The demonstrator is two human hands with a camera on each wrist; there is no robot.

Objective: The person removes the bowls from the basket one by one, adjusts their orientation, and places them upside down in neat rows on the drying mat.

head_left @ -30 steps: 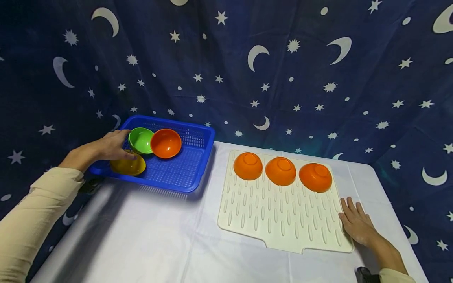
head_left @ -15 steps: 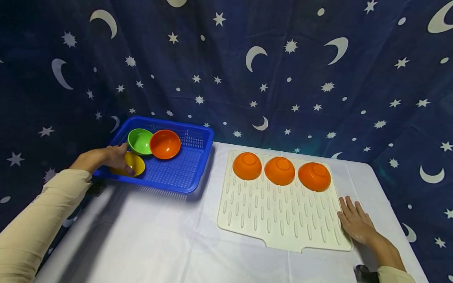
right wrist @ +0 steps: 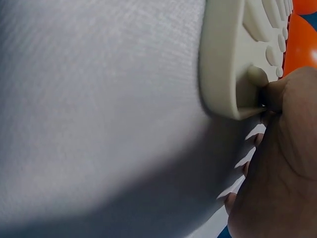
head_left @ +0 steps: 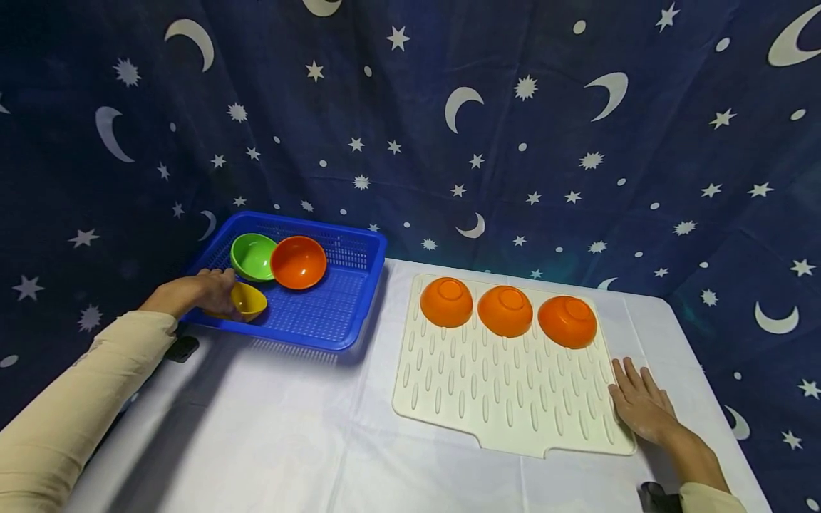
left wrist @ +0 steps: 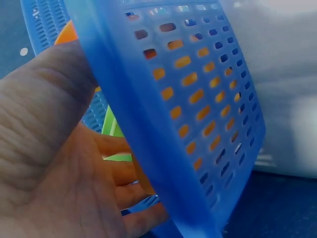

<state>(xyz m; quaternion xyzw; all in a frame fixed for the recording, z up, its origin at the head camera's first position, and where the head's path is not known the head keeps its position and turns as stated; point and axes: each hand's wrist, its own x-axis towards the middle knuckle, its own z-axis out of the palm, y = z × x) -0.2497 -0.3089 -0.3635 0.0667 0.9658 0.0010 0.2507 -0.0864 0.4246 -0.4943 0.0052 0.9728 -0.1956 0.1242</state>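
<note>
Inside the blue plastic basket (head_left: 301,340), my left hand (head_left: 208,293) grips the yellow bowl (head_left: 253,302) by its left side. Through the slots of the basket wall (left wrist: 124,99) the bowl's yellow shows in the left wrist view; the fingers pass behind that wall and are partly hidden. A green bowl (head_left: 251,258) and an orange bowl (head_left: 298,263) stand mouth up beside it. My right hand (head_left: 644,405) lies with straight fingers on the right edge of the cream ridged draining mat (head_left: 494,406); its thumb side touches the mat's rim in the right wrist view.
Three orange bowls, the left one (head_left: 447,303), the middle one (head_left: 505,311) and the right one (head_left: 567,322), sit upside down along the mat's back edge. A white cloth (head_left: 288,427) covers the table. Behind hangs a dark blue curtain (head_left: 410,107) with moons and stars.
My left hand has moved from above the yellow bowl down to its left side and taken hold of it. The bowl has shifted and tipped slightly. My right hand stays on the mat's edge.
</note>
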